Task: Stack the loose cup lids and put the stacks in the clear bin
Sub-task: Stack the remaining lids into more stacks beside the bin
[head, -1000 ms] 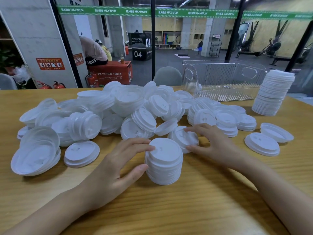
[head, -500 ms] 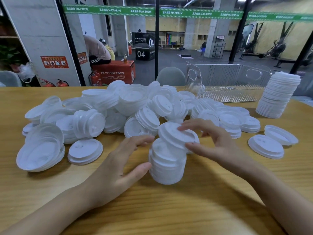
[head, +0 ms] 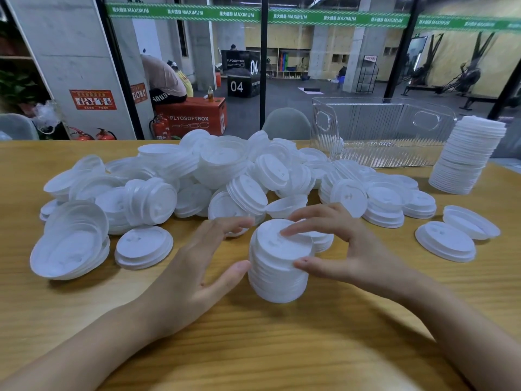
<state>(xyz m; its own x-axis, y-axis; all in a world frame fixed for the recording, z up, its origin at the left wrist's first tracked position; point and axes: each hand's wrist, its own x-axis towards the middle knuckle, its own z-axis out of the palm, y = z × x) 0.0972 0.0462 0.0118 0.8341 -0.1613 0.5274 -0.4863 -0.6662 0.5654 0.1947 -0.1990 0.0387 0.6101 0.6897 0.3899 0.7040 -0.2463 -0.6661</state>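
Standing upright, tops up, one lid stack (head: 277,266) is pinched by right hand (head: 346,249); left hand (head: 197,266) touches it, fingers relaxed. One tall stack (head: 465,159), one bin (head: 380,131).

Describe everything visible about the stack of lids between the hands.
The stack of lids is white, thin plastic by its look, nested top side up and standing upright on the wooden table, just in front of the loose pile. The left hand touches its left side with the thumb; the right hand pinches its top lids, forefinger on top.
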